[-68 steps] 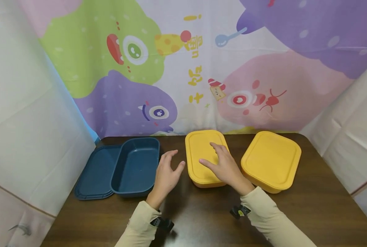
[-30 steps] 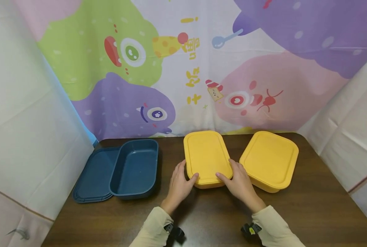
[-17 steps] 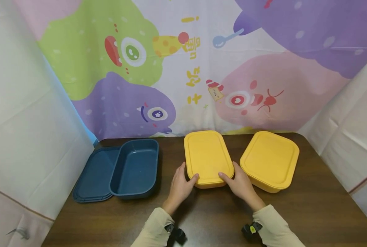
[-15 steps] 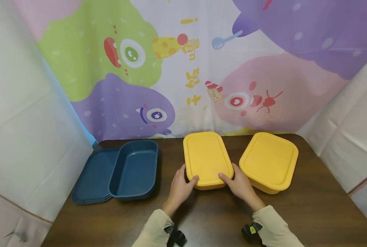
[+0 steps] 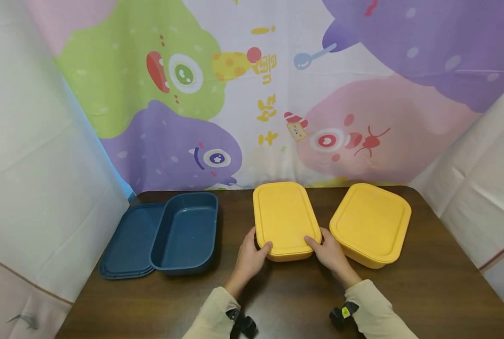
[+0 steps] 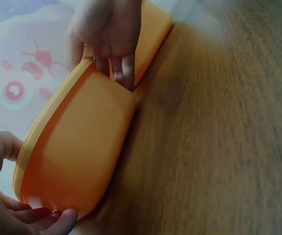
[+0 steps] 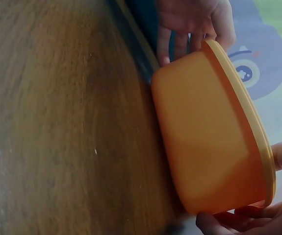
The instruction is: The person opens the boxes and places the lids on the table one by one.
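Note:
A yellow lidded food container (image 5: 284, 216) stands on the table in the middle of the head view, its lid lying flat on top. My left hand (image 5: 250, 256) holds its near left corner, thumb on the lid's rim and fingers along the side wall. The near right corner is gripped the same way by my right hand (image 5: 331, 254). In the left wrist view the container's front wall (image 6: 77, 142) shows between both hands, with left fingertips (image 6: 64, 223) at its lower edge. The right wrist view shows right fingertips (image 7: 209, 224) near the base. The container's inside is hidden.
Close on the right stands a second yellow lidded container (image 5: 371, 221). To the left, an uncovered blue container (image 5: 186, 235) partly overlaps a blue lid (image 5: 129, 245). A cartoon-printed cloth (image 5: 273, 165) hangs behind the brown table (image 5: 294, 301).
Both hands were raised and apart from the middle container at first. They have come down onto its near corners and hold it. The container has barely moved.

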`<state>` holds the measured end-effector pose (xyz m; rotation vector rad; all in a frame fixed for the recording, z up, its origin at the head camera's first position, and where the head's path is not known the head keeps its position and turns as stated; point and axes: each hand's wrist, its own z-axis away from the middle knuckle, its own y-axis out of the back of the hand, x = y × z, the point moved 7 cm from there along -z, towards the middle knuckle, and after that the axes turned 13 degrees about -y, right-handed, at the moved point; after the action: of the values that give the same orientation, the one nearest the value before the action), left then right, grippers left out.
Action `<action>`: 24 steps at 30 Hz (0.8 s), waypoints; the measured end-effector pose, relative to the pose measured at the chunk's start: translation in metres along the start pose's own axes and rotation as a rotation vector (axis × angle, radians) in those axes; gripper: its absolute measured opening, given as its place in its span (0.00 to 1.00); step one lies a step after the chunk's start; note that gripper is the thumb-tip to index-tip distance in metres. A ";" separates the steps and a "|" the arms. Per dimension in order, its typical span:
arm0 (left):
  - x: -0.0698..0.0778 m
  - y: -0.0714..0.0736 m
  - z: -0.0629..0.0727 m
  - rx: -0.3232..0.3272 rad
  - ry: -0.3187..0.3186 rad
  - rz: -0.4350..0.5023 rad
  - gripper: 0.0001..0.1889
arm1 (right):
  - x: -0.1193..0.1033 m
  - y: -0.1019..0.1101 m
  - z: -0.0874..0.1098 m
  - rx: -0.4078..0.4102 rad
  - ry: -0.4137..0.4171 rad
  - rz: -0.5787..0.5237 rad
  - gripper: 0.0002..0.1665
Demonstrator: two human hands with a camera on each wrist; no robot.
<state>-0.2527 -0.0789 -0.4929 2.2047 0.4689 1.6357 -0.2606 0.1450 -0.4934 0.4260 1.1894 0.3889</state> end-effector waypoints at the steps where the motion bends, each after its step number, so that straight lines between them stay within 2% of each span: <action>1: 0.000 0.000 0.000 0.000 0.004 0.005 0.36 | 0.000 -0.001 0.000 -0.001 0.000 -0.007 0.34; 14: 0.001 0.003 0.006 -0.013 0.018 -0.017 0.36 | 0.005 0.000 0.012 0.002 -0.030 -0.006 0.29; 24: 0.009 0.006 0.018 -0.021 0.017 0.007 0.36 | 0.009 0.003 0.023 0.014 0.010 -0.035 0.28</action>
<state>-0.2327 -0.0813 -0.4874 2.1810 0.4470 1.6560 -0.2358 0.1493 -0.4923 0.4149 1.2085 0.3535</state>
